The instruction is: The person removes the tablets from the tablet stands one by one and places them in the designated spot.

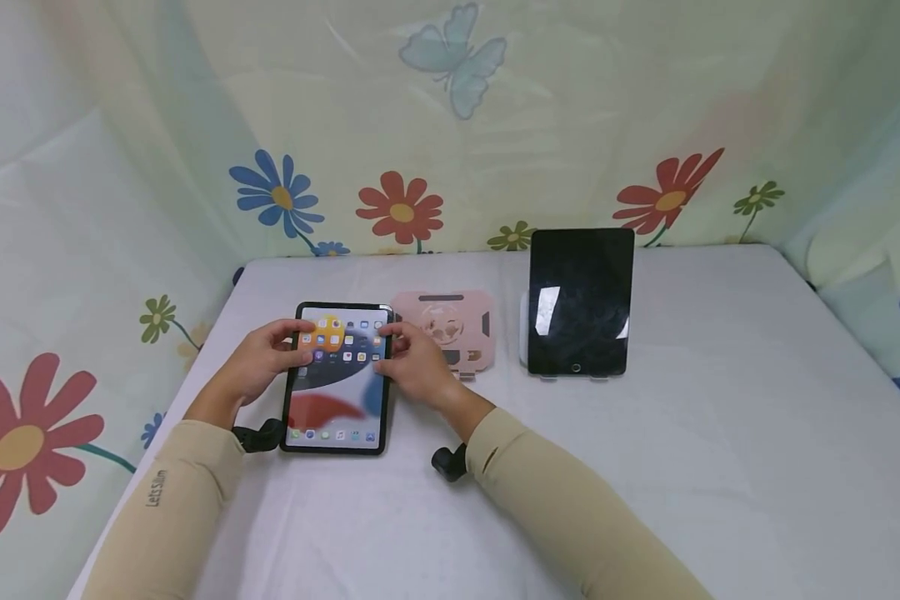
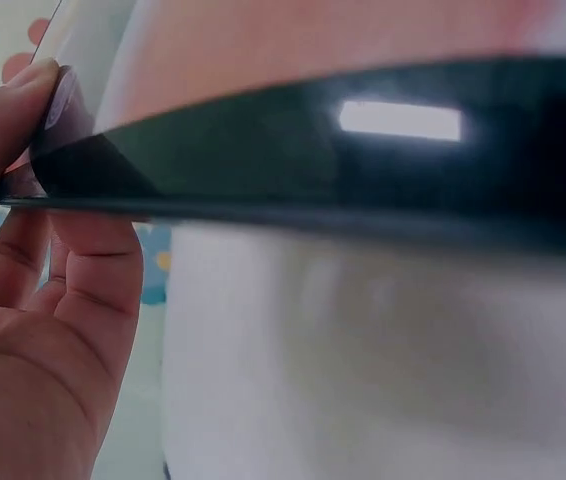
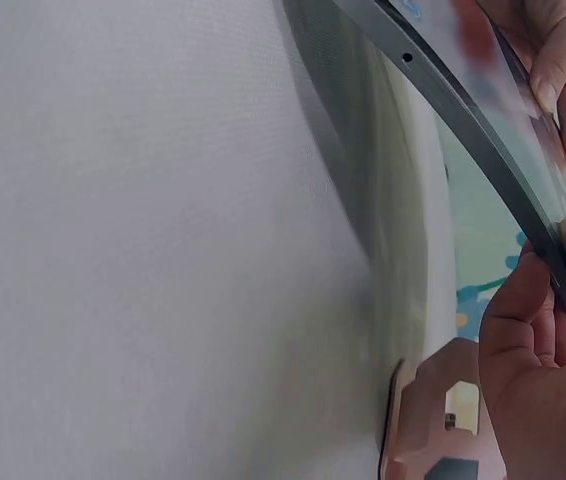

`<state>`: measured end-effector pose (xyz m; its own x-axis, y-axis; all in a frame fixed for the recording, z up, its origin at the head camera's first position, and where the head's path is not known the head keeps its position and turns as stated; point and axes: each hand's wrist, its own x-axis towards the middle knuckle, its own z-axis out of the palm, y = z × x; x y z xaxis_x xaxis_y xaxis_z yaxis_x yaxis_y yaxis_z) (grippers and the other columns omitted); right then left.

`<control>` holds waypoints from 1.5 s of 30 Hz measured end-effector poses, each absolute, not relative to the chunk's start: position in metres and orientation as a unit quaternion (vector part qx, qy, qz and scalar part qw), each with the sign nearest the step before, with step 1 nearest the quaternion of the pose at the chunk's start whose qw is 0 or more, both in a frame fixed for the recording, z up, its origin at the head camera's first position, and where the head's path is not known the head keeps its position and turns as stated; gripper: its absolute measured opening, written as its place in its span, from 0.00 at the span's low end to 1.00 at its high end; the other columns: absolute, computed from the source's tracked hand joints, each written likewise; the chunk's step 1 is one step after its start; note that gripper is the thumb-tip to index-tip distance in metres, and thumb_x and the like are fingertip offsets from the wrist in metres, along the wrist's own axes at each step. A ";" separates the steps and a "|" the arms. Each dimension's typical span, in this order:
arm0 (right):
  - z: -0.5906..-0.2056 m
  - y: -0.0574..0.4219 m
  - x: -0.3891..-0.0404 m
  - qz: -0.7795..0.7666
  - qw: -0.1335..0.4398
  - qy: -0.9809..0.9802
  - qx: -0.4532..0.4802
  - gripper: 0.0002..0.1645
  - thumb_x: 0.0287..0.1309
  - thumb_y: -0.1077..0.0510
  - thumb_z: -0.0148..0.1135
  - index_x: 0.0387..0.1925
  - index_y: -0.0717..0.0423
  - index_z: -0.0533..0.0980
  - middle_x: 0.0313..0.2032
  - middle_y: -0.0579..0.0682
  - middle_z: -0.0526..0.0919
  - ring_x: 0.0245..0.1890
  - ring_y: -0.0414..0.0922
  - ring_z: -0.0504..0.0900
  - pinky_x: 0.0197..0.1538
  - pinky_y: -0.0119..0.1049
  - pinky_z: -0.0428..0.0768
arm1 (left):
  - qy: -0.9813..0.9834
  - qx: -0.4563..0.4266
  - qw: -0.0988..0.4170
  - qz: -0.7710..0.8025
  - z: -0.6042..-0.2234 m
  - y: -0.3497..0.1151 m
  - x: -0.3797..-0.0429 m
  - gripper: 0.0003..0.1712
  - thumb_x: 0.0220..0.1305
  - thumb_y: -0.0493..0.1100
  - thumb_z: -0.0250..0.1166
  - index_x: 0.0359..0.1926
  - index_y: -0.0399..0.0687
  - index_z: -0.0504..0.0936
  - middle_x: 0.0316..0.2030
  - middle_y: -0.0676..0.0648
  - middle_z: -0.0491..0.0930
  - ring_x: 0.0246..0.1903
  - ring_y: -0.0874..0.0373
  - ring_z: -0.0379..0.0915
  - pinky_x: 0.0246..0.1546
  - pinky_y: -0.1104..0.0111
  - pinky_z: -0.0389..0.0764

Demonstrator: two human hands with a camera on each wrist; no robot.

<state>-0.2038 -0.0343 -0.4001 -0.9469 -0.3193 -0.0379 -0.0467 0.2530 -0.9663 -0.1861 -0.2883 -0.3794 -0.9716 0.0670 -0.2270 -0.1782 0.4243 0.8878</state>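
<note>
A black-framed tablet (image 1: 335,400) with a lit screen of app icons is held between the two hands. At its left edge the left hand (image 1: 258,360) pinches the frame, thumb on the front and fingers behind in the left wrist view. The right hand (image 1: 423,367) grips the opposite edge the same way. Seen from the right wrist, the tablet's silver side (image 3: 478,140) is lifted off the table. Just behind the right hand lies a pink stand (image 1: 476,333), partly covered by that hand and the tablet.
A second tablet (image 1: 579,308) with a dark screen leans upright on a pale stand, right of the pink one. White cloth covers the table (image 1: 720,467). Flower-printed curtains (image 1: 570,125) enclose the back and sides. A black wrist camera (image 1: 450,463) sits below the right wrist.
</note>
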 end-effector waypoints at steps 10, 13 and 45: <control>-0.407 -0.048 -0.205 -0.585 0.123 0.793 -0.116 0.27 0.54 0.69 0.71 0.57 0.56 0.78 0.38 0.52 0.75 0.37 0.45 0.75 0.36 0.31 0.76 | 0.818 -0.054 0.112 0.561 -0.392 -0.300 -0.182 0.31 0.68 0.34 0.64 0.69 0.35 0.66 0.71 0.35 0.58 0.58 0.41 0.65 0.44 0.73 0.79; -0.409 -0.051 -0.206 -0.581 0.129 0.796 -0.115 0.27 0.54 0.69 0.71 0.57 0.55 0.78 0.39 0.52 0.75 0.36 0.45 0.75 0.35 0.31 0.76 | 0.817 -0.054 0.109 0.564 -0.394 -0.301 -0.181 0.31 0.68 0.34 0.63 0.69 0.35 0.66 0.70 0.34 0.59 0.57 0.41 0.65 0.43 0.73 0.79; -0.420 -0.055 -0.203 -0.559 0.140 0.811 -0.099 0.29 0.55 0.67 0.72 0.59 0.54 0.78 0.40 0.51 0.74 0.41 0.46 0.74 0.38 0.33 0.77 | 0.811 -0.056 0.119 0.569 -0.414 -0.308 -0.189 0.30 0.67 0.31 0.63 0.68 0.33 0.65 0.65 0.33 0.61 0.58 0.40 0.64 0.48 0.71 0.77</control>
